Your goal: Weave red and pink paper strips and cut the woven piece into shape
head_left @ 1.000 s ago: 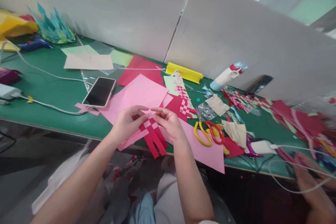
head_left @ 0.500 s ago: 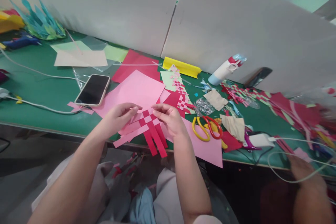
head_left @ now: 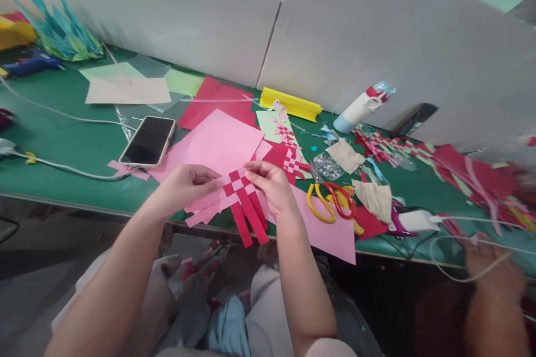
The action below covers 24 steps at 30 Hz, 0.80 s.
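A small woven paper piece (head_left: 240, 185) in pink and red checks is held between my hands near the table's front edge. Its loose red strips hang down and its loose pink strips point left. My left hand (head_left: 186, 187) is closed, with thumb and fingers pinching the left side by the pink strips. At the upper right corner, my right hand (head_left: 273, 185) pinches the checks between thumb and forefinger. Under and behind my hands lies pink paper (head_left: 224, 136). Scissors with yellow and red handles (head_left: 321, 203) rest to the right of my right hand.
A phone (head_left: 148, 141) lies to the left. Further back are a yellow folded strip (head_left: 291, 104), a bottle (head_left: 360, 109) and finished checked paper strips (head_left: 288, 148). Another person's hand (head_left: 489, 262) is at the far right, near a white cable (head_left: 473, 220).
The woven piece has turned slightly, and its checks show more fully. My left fingers have closed on its left side. The other person's hand has shifted a little.
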### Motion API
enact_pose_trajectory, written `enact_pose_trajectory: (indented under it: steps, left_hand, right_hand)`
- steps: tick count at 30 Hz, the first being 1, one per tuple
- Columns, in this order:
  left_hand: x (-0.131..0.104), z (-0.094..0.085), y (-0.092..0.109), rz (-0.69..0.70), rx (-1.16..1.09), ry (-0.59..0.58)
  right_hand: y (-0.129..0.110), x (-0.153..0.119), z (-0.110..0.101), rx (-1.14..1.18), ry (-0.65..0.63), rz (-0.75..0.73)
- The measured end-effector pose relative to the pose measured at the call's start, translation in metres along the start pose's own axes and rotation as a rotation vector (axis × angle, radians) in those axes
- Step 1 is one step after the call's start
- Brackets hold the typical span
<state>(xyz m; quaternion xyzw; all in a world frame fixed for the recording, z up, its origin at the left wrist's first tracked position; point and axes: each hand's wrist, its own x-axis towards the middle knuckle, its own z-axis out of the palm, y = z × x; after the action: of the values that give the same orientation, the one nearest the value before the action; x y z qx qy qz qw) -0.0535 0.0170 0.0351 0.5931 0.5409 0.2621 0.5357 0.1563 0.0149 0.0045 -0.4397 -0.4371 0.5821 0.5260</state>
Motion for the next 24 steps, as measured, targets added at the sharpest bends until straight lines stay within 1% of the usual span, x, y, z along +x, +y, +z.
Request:
enact_pose_trajectory:
  steps: [5, 7, 10, 12, 14, 16, 21, 24]
  left_hand:
    - [0.0, 0.003, -0.001, -0.047, -0.011, -0.003]
    - [0.001, 0.005, -0.001, -0.055, -0.026, 0.016]
    - [0.003, 0.006, -0.004, -0.003, -0.1, 0.06]
    - [0.004, 0.005, -0.007, 0.037, -0.141, 0.049]
    - [0.004, 0.004, -0.009, 0.046, -0.143, 0.023]
    - [0.004, 0.003, -0.009, 0.028, -0.101, 0.0]
    - [0.001, 0.005, -0.001, -0.026, 0.191, -0.021]
    - [0.001, 0.007, 0.0, -0.017, 0.24, -0.062]
  right_hand:
    - [-0.001, -0.001, 0.004, -0.032, 0.015, -0.013]
    - [-0.004, -0.002, 0.004, -0.051, 0.001, -0.008]
    - [-0.009, -0.004, 0.002, -0.181, -0.075, 0.091]
    - [-0.011, -0.006, -0.001, -0.296, -0.136, 0.19]
    - [-0.011, -0.007, -0.004, -0.37, -0.179, 0.249]
    - [-0.009, -0.006, -0.005, -0.402, -0.205, 0.259]
    - [-0.006, -0.005, -0.004, -0.501, -0.185, 0.215]
    - [-0.007, -0.004, -0.004, -0.53, -0.184, 0.206]
